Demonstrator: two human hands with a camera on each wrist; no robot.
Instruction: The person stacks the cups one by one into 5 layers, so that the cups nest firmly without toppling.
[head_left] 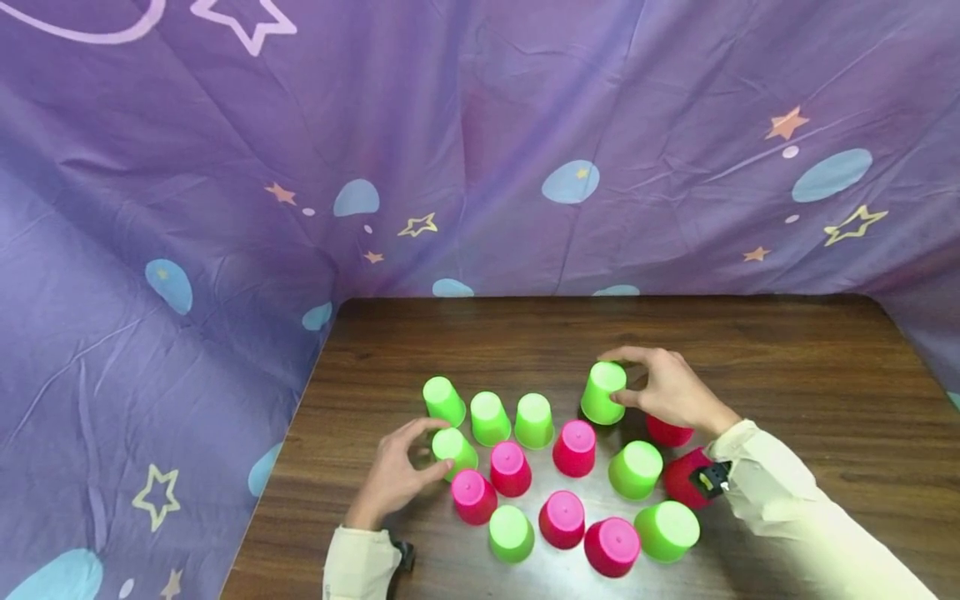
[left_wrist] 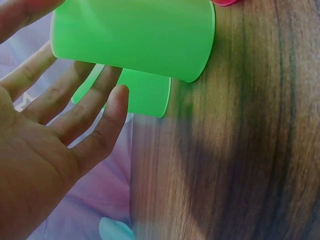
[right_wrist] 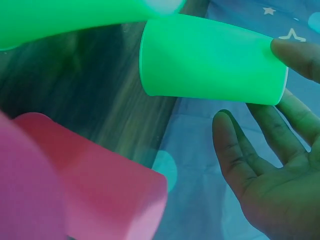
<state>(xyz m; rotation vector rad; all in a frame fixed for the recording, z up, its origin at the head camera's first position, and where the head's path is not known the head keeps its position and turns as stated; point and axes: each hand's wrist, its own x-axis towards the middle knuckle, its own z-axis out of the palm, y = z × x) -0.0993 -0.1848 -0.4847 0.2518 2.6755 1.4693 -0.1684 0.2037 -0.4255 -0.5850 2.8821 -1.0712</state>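
Upside-down cups, bright green and pink, stand on a wooden table. My left hand (head_left: 395,468) has thumb and fingers on either side of a green cup (head_left: 455,452) at the left of the group, near its closed end. In the left wrist view that green cup (left_wrist: 135,37) lies between the thumb and the spread fingers. At the back right my right hand (head_left: 673,390) pinches another green cup (head_left: 602,393) by its upper part, with a dark shadow under its rim. The right wrist view shows the thumb on this cup (right_wrist: 215,62), the other fingers behind it.
Three green cups, one of them (head_left: 490,419), stand behind my left hand. Several pink cups (head_left: 575,450) and green cups (head_left: 636,471) fill the middle and front. A pink cup (head_left: 684,481) is partly behind my right wrist. A purple patterned cloth (head_left: 510,242) hangs behind the table (head_left: 817,375).
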